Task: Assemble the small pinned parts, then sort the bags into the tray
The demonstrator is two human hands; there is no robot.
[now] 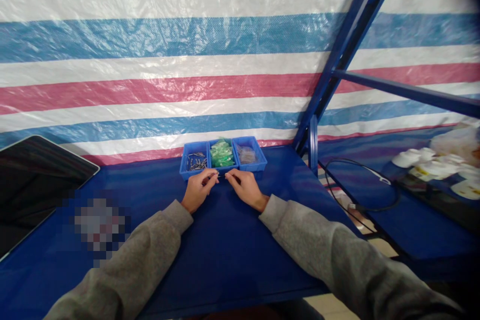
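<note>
My left hand point(199, 189) and my right hand point(245, 186) meet in front of three small blue bins, both with fingers pinched. A thin, dark, rod-like piece point(222, 175) spans the short gap between my fingertips; its exact kind is too small to make out. Just behind my left hand, the left bin point(182, 162) has slim metal pieces point(197, 161) in it. Green, shiny plastic pieces point(222, 153) fill the middle bin point(224, 167). In the right bin point(258, 165) lie clear plastic pieces point(246, 154).
A blue table point(225, 250) carries the bins. On the left lies a dark flat screen point(41, 185), near a pixelated patch. Blue metal posts point(337, 67) rise at the right; beyond, a second table holds a black cable point(360, 207) and white objects point(437, 167). Striped sheeting point(157, 70) hangs behind.
</note>
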